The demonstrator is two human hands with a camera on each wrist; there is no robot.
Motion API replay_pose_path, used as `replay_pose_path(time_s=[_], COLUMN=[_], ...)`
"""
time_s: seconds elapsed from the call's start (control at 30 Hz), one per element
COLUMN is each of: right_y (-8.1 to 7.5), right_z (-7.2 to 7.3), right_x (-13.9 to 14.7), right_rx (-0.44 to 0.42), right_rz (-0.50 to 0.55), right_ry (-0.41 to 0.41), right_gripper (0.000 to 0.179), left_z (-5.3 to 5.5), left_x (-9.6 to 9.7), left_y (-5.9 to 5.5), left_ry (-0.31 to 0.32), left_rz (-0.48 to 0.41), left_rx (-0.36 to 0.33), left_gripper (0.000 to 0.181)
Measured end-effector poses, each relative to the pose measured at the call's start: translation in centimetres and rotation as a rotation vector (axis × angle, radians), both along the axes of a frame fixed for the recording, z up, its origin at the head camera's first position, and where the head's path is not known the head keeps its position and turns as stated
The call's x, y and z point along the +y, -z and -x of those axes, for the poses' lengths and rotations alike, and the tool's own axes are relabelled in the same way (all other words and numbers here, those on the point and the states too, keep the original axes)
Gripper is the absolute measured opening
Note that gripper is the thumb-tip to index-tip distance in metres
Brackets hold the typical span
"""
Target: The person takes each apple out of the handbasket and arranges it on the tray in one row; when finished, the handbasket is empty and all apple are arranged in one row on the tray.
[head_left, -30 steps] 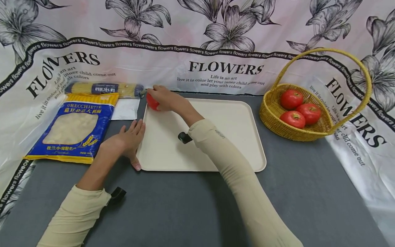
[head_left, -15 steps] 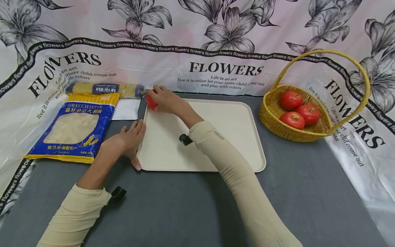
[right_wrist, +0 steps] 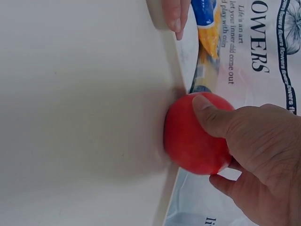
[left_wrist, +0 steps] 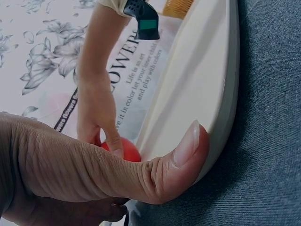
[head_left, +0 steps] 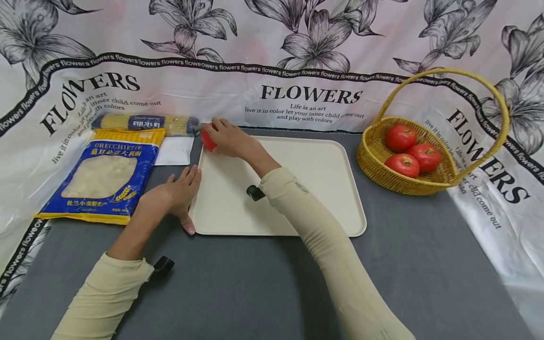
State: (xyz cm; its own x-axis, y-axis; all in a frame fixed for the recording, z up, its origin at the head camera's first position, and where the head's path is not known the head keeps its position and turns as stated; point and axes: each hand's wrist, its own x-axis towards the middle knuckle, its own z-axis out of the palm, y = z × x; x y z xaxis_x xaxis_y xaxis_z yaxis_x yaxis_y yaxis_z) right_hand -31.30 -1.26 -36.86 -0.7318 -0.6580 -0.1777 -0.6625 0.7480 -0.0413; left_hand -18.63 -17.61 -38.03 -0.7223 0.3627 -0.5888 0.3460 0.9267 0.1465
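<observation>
At the far left corner of the cream tray (head_left: 280, 208), my right hand (head_left: 231, 138) holds a red apple (right_wrist: 195, 136). Its thumb lies on one side and its fingers curl round the other, as the right wrist view shows. The apple sits on the tray at its rim. My left hand (head_left: 174, 196) rests against the tray's left edge with its fingers extended and its thumb (left_wrist: 188, 148) at the near left corner. Nothing is held in it.
A yellow basket (head_left: 395, 185) with several-inch-high handle and red apples (head_left: 403, 164) stands right of the tray. At left lie a blue orecchiette bag (head_left: 102, 174), a long pasta pack (head_left: 174, 125) and a white packet (head_left: 174, 152). Flower-printed sheeting (head_left: 301, 104) borders the back.
Both hands stay almost where they were, the right one still on the apple at the tray's corner. The view shifts very slightly.
</observation>
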Motion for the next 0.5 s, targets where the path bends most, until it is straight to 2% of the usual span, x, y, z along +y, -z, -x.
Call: replay_pose_path(time_s=[0.1,0.27,0.5], right_y=[0.4,0.8,0.1], right_z=[0.2,0.4,0.2], right_x=[0.3,0.9,2.0], right_rx=[-0.012,-0.075,-0.088], right_rz=[0.011,0.072,0.122], right_ry=[0.004,0.067,0.104], right_gripper=[0.076,0.086,0.091], left_z=[0.0,0.1,0.2], left_x=[0.0,0.0,0.0], left_y=[0.1,0.2,0.1], left_ry=[-0.004,0.002,0.003], left_rz=[0.003,0.000,-0.004], left_rx=[-0.011,-0.016,-0.016], left_gripper=[0.163,0.163,0.163])
